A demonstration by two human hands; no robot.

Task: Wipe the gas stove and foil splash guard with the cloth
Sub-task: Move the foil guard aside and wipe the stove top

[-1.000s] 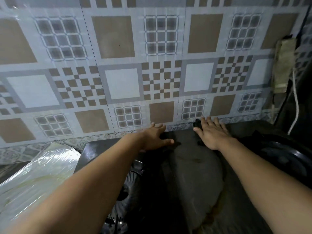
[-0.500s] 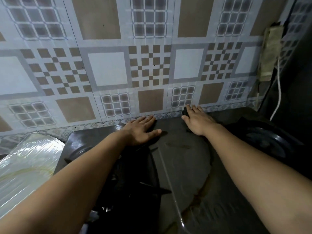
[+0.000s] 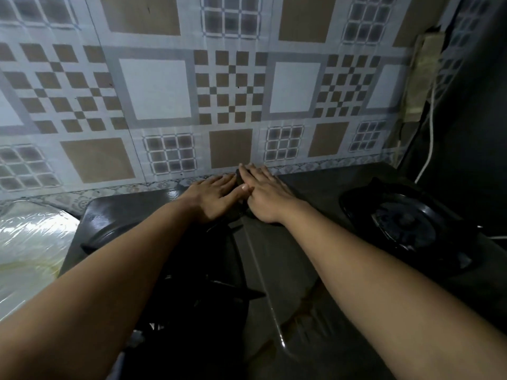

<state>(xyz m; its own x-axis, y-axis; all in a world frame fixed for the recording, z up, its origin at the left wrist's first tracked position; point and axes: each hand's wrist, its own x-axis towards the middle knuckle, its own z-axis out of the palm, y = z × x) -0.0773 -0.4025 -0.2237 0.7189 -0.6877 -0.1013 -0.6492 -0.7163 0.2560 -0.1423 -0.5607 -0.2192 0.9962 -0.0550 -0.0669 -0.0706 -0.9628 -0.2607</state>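
The black gas stove (image 3: 301, 242) fills the lower middle of the head view. Behind it stands the foil splash guard (image 3: 230, 89), printed with brown and grey tile squares. My right hand (image 3: 267, 196) lies flat on a small dark cloth (image 3: 238, 179) at the stove's back edge, touching the guard's foot; most of the cloth is hidden under the palm. My left hand (image 3: 214, 197) rests flat just left of it, fingers spread, thumb touching the right hand's fingers.
A burner with its pan support (image 3: 403, 223) sits at the right, and another dark grate (image 3: 219, 292) lies under my left forearm. Crinkled shiny wrap (image 3: 30, 242) covers the counter at the left. A white cable (image 3: 430, 144) hangs beside a beige socket strip (image 3: 422, 75).
My left hand has slid right until it meets the right hand. The right hand with the cloth shifted slightly left along the back edge. The view came closer to the wall.
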